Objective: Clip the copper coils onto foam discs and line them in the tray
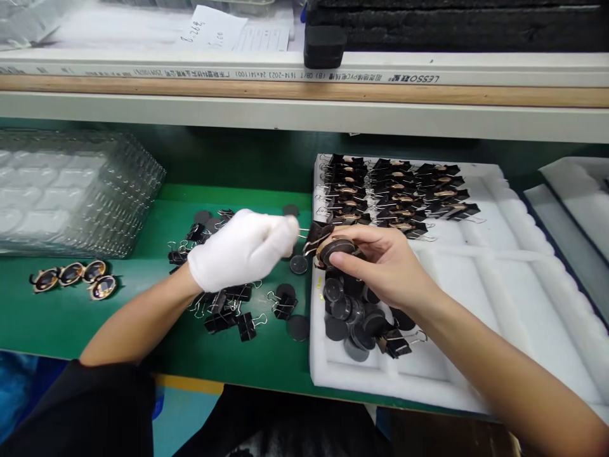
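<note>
My left hand (245,247), in a white glove, is closed at the wire handles of a black binder clip (318,236). The clip's jaws are at the edge of a round, gold-rimmed piece with a black disc face (339,249); whether they grip it fully is hidden. Bare, my right hand (380,263) pinches that round piece between thumb and fingers. Beneath it, a heap of black discs (354,311) lies in the white foam tray (328,374). Loose binder clips (221,317) are scattered on the green bench below my left hand.
In the tray's far part stand rows of clipped pieces (394,190). Several gold-rimmed lens pieces (71,274) lie at the left, before stacked clear plastic trays (80,190). A shelf edge (266,114) crosses above the bench. More foam (578,197) is at the right.
</note>
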`<state>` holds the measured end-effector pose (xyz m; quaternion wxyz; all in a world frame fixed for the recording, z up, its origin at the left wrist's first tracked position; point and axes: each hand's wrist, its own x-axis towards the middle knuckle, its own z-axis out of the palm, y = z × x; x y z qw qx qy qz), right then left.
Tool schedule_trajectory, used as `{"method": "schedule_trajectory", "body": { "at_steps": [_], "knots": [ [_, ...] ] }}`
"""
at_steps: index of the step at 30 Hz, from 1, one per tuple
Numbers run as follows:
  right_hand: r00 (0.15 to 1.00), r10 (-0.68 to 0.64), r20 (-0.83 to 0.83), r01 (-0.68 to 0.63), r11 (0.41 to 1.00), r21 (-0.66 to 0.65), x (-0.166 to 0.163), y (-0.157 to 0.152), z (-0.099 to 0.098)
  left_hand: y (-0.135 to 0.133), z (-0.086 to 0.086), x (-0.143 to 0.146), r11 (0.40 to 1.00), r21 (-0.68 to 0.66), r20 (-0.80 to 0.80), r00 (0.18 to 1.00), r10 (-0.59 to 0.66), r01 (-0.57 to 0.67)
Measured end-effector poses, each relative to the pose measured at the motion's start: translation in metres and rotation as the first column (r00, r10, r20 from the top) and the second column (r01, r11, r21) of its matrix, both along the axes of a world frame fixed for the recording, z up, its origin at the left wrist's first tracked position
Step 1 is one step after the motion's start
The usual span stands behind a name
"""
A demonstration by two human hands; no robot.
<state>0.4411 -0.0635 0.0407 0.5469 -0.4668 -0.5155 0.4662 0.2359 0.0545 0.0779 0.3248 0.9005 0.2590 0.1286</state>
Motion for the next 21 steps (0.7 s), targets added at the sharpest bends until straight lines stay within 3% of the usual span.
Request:
{"method": "schedule_trajectory", "body": {
  "at_steps": [4,9,16,21],
  "knots": [
    [0.998,0.033,0.057,-0.034,0.999,0.017,0.001,0.000,0.003,-0.004,0.000,0.001,0.977,0.214,-0.096,0.995,0.031,-0.010],
    [0.996,0.022,0.089,-0.019,0.999,-0.030,0.000,-0.003,0.007,-0.005,-0.007,0.003,0.884,0.466,-0.132,0.991,0.023,0.041],
    [0.964,0.018,0.266,-0.012,1.000,-0.025,0.031,-0.002,0.030,-0.006,-0.008,0.001,0.941,0.332,0.008,0.997,-0.072,0.066],
    [0.913,0.156,0.378,-0.123,0.986,-0.110,0.048,-0.001,0.033,-0.012,-0.012,0.004,0.934,0.269,-0.123,0.971,-0.208,0.234]
  ]
}}
